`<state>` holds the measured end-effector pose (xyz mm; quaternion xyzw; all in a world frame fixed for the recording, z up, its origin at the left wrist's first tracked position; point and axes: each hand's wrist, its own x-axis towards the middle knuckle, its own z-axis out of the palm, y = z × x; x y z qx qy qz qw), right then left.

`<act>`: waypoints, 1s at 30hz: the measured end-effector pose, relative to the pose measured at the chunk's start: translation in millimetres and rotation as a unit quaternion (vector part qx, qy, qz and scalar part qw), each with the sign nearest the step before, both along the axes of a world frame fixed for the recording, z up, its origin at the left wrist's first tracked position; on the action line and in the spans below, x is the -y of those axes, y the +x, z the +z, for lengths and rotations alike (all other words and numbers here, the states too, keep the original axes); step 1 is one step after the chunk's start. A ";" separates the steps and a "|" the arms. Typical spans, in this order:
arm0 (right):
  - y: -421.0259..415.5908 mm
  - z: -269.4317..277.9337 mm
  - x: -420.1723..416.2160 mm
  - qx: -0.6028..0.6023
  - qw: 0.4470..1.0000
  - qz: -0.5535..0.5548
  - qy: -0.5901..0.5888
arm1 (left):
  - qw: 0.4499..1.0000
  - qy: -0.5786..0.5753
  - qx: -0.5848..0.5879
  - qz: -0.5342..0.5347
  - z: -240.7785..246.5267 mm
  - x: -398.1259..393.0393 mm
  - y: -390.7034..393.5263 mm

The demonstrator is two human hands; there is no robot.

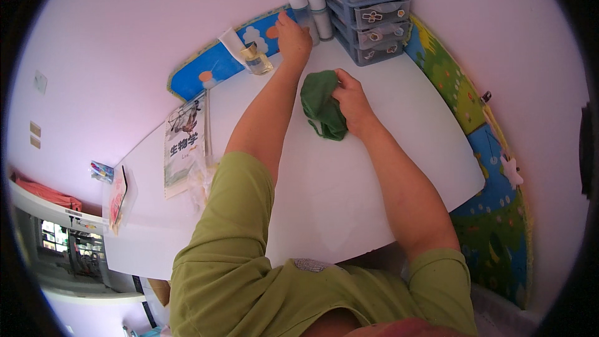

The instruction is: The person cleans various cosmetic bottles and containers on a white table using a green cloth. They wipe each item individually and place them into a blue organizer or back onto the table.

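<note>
A crumpled green cloth (323, 103) hangs from my right hand (352, 100), pinched along its right side above the white desk (327, 196). My left hand (295, 40) reaches toward the back of the desk, fingers apart. Just behind it stands a white-capped bottle (303, 14), its lower part partly covered by the hand; whether they touch is unclear. A second white-capped bottle (322, 16) stands to the right of the first. Left of that hand are a glass perfume bottle (257, 62) with a gold-coloured cap and a white tube (231, 43) leaning on the backboard.
A blue drawer unit (341, 23) with clear drawer fronts stands at the back right corner. Printed padded panels (449, 75) line the wall. On the left lie a book (180, 168), a crumpled clear plastic bag (199, 180) and a flat pink-printed item (117, 199).
</note>
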<state>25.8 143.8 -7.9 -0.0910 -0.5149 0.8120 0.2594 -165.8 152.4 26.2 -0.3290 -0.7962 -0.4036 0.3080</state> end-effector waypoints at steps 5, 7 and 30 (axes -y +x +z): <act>-0.6 -0.5 2.6 -0.006 1.000 0.013 0.004 | 0.994 -0.030 0.103 -0.009 -23.5 1.0 -15.3; 0.4 0.0 2.4 -0.006 1.000 0.014 -0.002 | 0.994 -0.031 0.103 -0.003 -28.9 -2.3 -18.8; 6.2 7.0 5.8 0.024 1.000 0.004 -0.015 | 0.979 0.125 0.074 0.146 -41.2 97.1 16.0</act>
